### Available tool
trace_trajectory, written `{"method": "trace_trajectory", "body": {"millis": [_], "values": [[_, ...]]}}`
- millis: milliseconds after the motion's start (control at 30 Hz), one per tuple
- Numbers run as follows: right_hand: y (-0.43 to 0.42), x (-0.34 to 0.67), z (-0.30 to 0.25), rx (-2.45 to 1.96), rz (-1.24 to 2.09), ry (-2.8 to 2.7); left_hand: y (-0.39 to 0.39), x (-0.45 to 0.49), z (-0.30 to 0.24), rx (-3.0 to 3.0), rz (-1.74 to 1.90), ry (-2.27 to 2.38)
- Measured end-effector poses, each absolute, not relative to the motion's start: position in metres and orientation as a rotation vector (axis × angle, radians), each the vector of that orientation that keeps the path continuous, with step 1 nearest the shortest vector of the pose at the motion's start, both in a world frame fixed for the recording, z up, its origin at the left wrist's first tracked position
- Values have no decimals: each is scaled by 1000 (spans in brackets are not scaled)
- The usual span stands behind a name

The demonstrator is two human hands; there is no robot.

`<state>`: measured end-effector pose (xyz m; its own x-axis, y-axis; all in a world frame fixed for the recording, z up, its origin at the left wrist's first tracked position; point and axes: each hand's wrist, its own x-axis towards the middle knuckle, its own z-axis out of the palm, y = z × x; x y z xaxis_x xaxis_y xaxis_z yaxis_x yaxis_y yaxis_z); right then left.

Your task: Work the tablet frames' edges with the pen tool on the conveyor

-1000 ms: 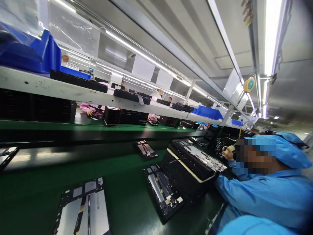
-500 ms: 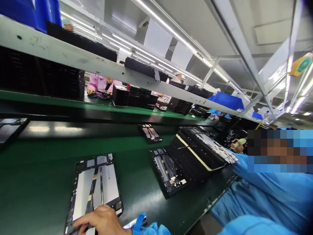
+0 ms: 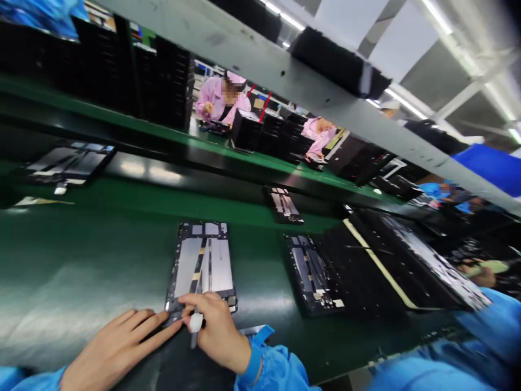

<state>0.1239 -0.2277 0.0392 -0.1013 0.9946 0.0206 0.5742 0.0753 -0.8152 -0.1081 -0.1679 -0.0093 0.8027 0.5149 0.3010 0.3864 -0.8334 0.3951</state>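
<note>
View tipped down since half a second ago; both hands now in frame. Left hand (image 3: 118,347) flat, fingers spread, touching near edge of tablet panel (image 3: 203,260) on green worktop (image 3: 81,271). Right hand (image 3: 217,326) pinches a small white-tipped tool (image 3: 195,326) at panel's near edge.

Bare green belt (image 3: 81,260) left of open tablet (image 3: 203,260); second tablet (image 3: 313,274) blocks right
</note>
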Motion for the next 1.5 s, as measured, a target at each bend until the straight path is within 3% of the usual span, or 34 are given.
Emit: {"method": "trace_trajectory", "body": {"millis": [367,633,800,1067,1267,1500], "values": [[-263,147,61,-1575,1417,-1154,-180,-90,18,2744,496,747],[-263,140,49,-1692,1246,-1336,-186,-87,27,2737,501,783],[-268,152,49,-1800,1253,-1135,-184,-87,24,2737,637,692],[-265,142,58,-1601,1356,-1198,-176,-95,27,2737,737,531],[-263,138,60,-1478,1191,-1492,-174,-93,23,2709,733,532],[-264,140,60,-1590,1513,-982,-184,-101,34,2675,746,517]]}}
